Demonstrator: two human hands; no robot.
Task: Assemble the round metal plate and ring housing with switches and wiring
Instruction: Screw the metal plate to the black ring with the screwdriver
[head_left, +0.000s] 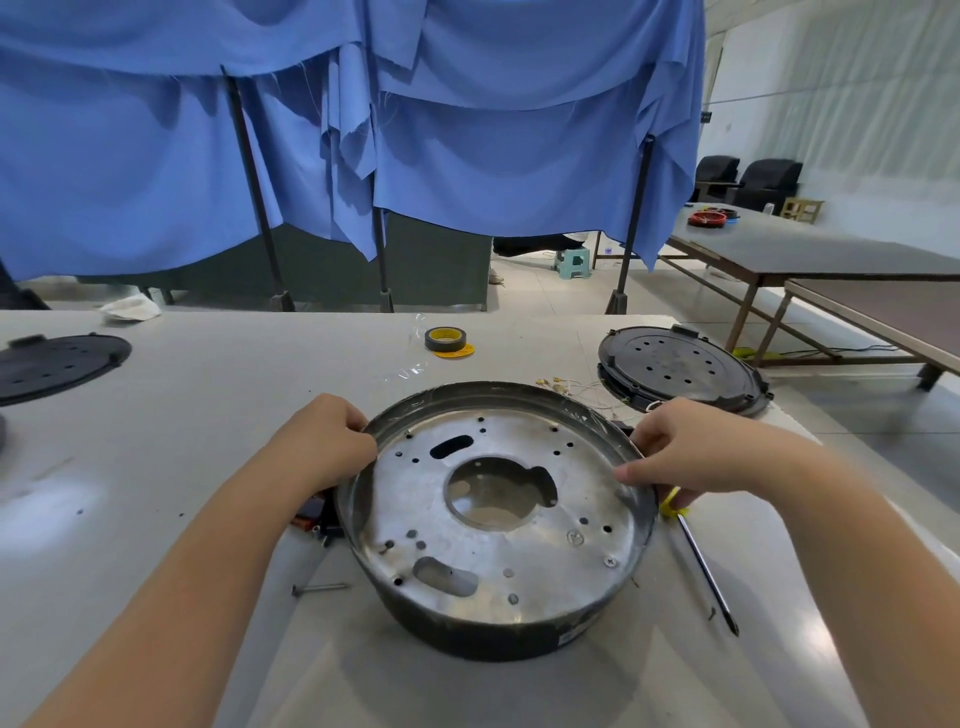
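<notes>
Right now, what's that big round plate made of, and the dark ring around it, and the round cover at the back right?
The plate looks like bare metal, likely aluminium or steel: silvery, dull shine, punched holes. The ring seems to be dark metal or plastic; its thin rim suggests metal, but I can't be sure. The cover looks like matte black plastic with moulded tabs.

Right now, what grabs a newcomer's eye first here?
Dead centre, the ring housing with the round metal plate seated inside, the left hand and right hand gripping opposite rims. Behind hangs a blue curtain; a black perforated disc lies at the table's far right.
</notes>
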